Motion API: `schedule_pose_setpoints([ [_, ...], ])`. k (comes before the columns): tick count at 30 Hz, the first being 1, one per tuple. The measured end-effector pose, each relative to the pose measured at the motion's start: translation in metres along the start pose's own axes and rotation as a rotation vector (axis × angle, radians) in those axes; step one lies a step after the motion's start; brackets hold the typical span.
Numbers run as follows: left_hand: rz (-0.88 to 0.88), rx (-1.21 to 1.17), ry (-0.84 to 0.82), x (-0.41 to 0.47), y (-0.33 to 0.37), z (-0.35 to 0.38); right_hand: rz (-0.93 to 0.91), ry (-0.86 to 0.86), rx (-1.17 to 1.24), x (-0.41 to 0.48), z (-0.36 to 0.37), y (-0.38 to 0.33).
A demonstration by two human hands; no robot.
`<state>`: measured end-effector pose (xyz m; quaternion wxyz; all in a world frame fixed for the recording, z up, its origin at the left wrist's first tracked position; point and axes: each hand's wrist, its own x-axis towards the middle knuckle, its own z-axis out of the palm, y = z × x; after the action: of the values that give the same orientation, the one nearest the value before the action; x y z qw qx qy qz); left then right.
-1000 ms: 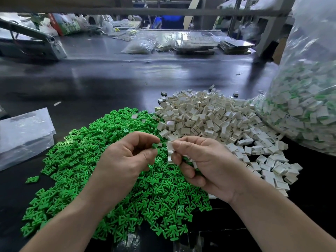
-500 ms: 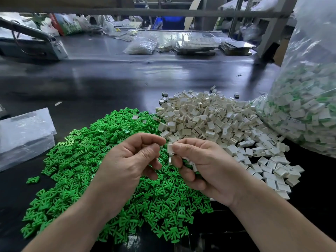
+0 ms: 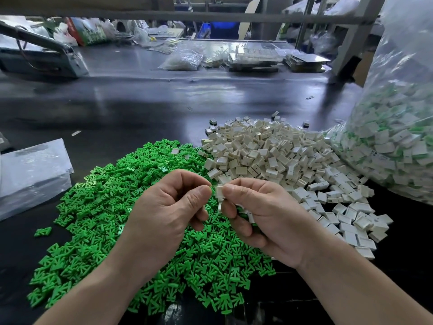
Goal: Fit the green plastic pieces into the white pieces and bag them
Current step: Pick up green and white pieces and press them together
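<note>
A wide heap of green plastic pieces [image 3: 98,207] covers the dark table at the front left. A heap of white pieces [image 3: 276,156] lies beside it at the right. My right hand [image 3: 264,216] pinches a white piece [image 3: 219,191] between thumb and forefinger, and more white pieces show under its curled fingers. My left hand [image 3: 168,207] pinches a green piece against the white one's left side; only a sliver of green shows at my fingertips. A big clear bag [image 3: 398,127] of fitted green-and-white pieces stands at the right.
A flat stack of clear plastic bags [image 3: 32,174] lies at the left edge. Across the dark table [image 3: 152,106], at the back, are a grey machine [image 3: 46,57], a bag of parts [image 3: 185,58] and metal trays [image 3: 255,59].
My hands have closed together, bringing the green piece up against the white piece. Both heaps and the bag have stayed where they were.
</note>
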<state>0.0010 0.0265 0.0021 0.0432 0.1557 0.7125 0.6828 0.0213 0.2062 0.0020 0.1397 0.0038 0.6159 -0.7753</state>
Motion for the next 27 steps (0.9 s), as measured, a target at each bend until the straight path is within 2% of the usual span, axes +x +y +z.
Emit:
schedule_pose_setpoints([
  [4,0.027,0.054,-0.013,-0.001,0.002,-0.001,-0.056,-0.016,-0.091,0.000,0.000,0.001],
  [7,-0.016,0.014,-0.039,-0.001,0.004,-0.004,-0.085,-0.024,-0.148,-0.001,-0.001,0.003],
  [10,-0.130,-0.160,-0.092,0.001,0.005,-0.006,-0.080,-0.052,-0.135,-0.002,-0.002,0.002],
  [15,-0.288,-0.578,-0.279,-0.001,0.007,0.002,-0.055,-0.114,-0.029,-0.004,0.001,-0.001],
  [21,-0.373,-0.708,-0.197,-0.002,0.007,0.014,-0.009,-0.115,0.012,-0.004,0.000,-0.001],
  [27,-0.429,-0.702,-0.231,-0.003,0.010,0.011,0.079,-0.135,0.028,-0.005,-0.001,-0.004],
])
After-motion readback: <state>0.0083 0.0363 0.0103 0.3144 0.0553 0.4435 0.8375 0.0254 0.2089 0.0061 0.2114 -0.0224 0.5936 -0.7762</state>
